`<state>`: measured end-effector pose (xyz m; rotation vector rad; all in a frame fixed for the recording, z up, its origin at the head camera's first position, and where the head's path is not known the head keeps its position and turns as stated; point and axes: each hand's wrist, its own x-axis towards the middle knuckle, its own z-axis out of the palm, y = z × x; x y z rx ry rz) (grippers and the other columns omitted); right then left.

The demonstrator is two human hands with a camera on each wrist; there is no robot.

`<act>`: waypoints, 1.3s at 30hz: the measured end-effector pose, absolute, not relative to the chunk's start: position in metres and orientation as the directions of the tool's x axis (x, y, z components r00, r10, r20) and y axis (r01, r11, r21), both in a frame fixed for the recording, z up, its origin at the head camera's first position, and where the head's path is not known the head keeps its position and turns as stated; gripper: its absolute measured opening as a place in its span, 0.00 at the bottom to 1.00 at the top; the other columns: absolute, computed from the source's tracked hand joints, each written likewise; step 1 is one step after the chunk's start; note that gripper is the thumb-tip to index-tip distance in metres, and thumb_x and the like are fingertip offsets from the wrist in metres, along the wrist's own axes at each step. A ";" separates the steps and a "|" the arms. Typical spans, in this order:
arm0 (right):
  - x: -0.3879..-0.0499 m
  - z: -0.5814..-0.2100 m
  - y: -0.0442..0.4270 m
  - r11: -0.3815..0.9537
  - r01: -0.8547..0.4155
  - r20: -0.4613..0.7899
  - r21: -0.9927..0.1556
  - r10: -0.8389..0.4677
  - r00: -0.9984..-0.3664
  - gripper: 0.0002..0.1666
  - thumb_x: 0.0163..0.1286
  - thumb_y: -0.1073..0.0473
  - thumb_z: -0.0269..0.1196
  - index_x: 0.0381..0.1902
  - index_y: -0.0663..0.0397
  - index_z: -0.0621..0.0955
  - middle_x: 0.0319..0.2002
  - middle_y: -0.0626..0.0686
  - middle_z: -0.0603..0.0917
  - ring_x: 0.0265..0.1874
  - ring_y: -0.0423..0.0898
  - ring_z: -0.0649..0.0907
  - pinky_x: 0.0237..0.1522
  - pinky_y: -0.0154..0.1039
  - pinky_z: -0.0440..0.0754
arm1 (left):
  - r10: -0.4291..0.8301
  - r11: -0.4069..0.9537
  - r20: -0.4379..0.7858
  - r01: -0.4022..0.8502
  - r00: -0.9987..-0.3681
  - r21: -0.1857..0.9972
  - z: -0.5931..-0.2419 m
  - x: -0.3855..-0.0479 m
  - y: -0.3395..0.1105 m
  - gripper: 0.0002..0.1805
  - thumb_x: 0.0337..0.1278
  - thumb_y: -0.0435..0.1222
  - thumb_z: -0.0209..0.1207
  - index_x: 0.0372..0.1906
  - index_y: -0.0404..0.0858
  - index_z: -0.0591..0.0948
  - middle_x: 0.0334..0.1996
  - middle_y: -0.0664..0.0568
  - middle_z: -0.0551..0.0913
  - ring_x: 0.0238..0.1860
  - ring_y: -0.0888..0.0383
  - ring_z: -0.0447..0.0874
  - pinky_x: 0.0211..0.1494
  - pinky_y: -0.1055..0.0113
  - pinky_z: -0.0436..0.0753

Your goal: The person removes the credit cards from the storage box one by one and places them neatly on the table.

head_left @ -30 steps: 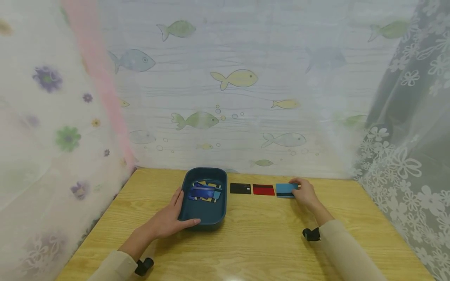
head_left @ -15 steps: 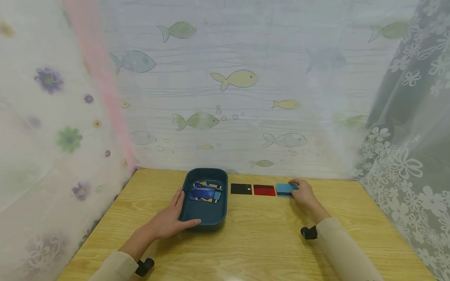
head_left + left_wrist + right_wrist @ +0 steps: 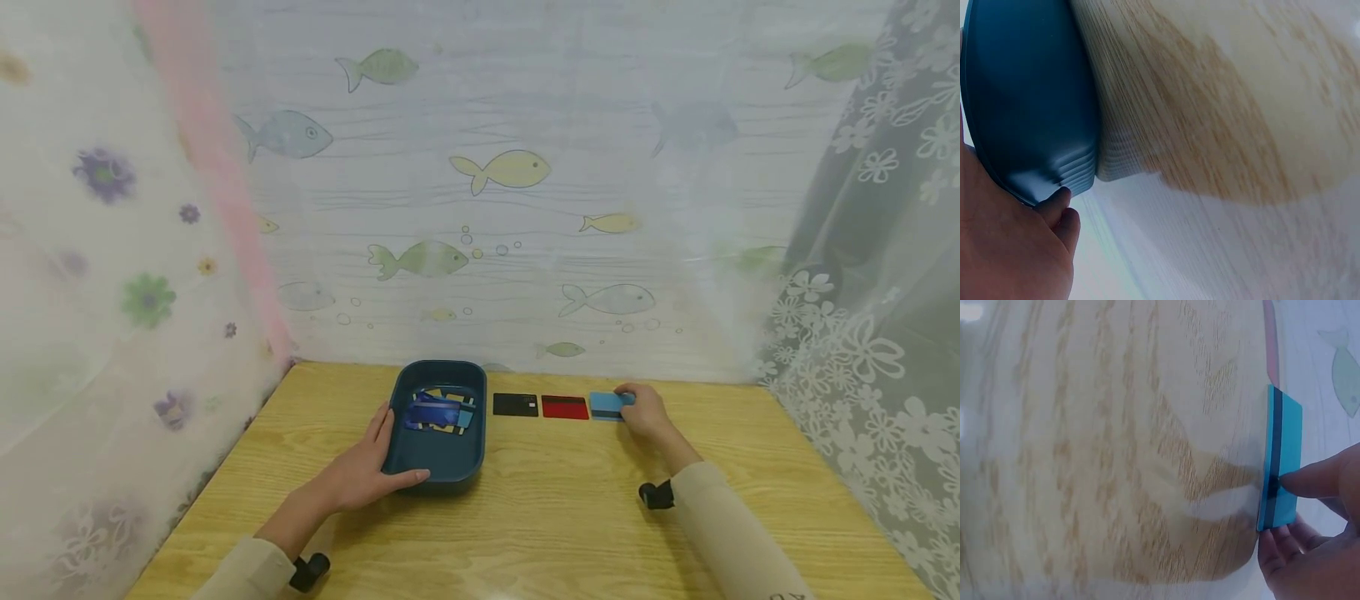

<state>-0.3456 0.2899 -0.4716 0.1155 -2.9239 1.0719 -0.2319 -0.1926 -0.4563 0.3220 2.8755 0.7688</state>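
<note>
Behind the tray, the fish-patterned backdrop (image 3: 487, 108) meets the far edge of the wooden table (image 3: 540, 517). The dark blue tray (image 3: 435, 460) sits on the table with a loose pile of cards (image 3: 437, 412) overlapping on its floor.

The left hand (image 3: 356, 473) grips the tray at its near left corner, fingers along the left wall and thumb over the near rim. That hold looks sound; it is best kept light, so the tray does not slide toward the row.

The right hand (image 3: 647, 414), well to the right of the tray, pinches the blue card (image 3: 606, 403) by the end farthest from the tray. I cannot tell whether the card lies wholly flat on the table.

Going out from the tray's right wall, the black card (image 3: 515, 406) comes first, just beside it, then the red card (image 3: 565, 407), then the blue one, with narrow gaps between. The step in hand seems to be squaring the blue card to this line. Doing it well likely calls for matching its tray-side gap to the others, levelling its long edges with the row, pressing it flat, then releasing straight up so that the thumb does not drag it.
</note>
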 end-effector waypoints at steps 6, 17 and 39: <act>-0.347 -0.472 0.288 0.769 -0.070 0.029 -0.635 -0.067 -0.997 0.30 0.61 0.76 0.48 0.62 0.75 0.76 0.65 0.80 0.70 0.64 0.73 0.72 0.58 0.58 0.75 | 0.246 0.846 -0.083 0.172 -0.966 0.505 -0.459 -0.233 -0.193 0.71 0.51 0.76 0.58 0.83 0.38 0.37 0.83 0.44 0.33 0.73 0.34 0.66 0.67 0.39 0.72; -0.346 -0.469 0.288 0.804 -0.074 0.041 -0.591 -0.062 -0.997 0.29 0.58 0.76 0.51 0.59 0.73 0.78 0.60 0.80 0.74 0.60 0.76 0.73 0.56 0.63 0.75 | 0.254 0.843 -0.083 0.179 -0.963 0.508 -0.458 -0.232 -0.193 0.71 0.51 0.76 0.57 0.83 0.38 0.37 0.83 0.45 0.32 0.73 0.35 0.65 0.68 0.39 0.71; -0.343 -0.471 0.288 0.820 -0.071 0.030 -0.568 -0.066 -0.997 0.28 0.60 0.75 0.50 0.59 0.74 0.78 0.63 0.81 0.67 0.62 0.78 0.68 0.54 0.62 0.72 | 0.250 0.845 -0.091 0.171 -0.964 0.507 -0.455 -0.230 -0.192 0.71 0.51 0.76 0.57 0.83 0.38 0.37 0.83 0.48 0.30 0.71 0.35 0.70 0.66 0.40 0.73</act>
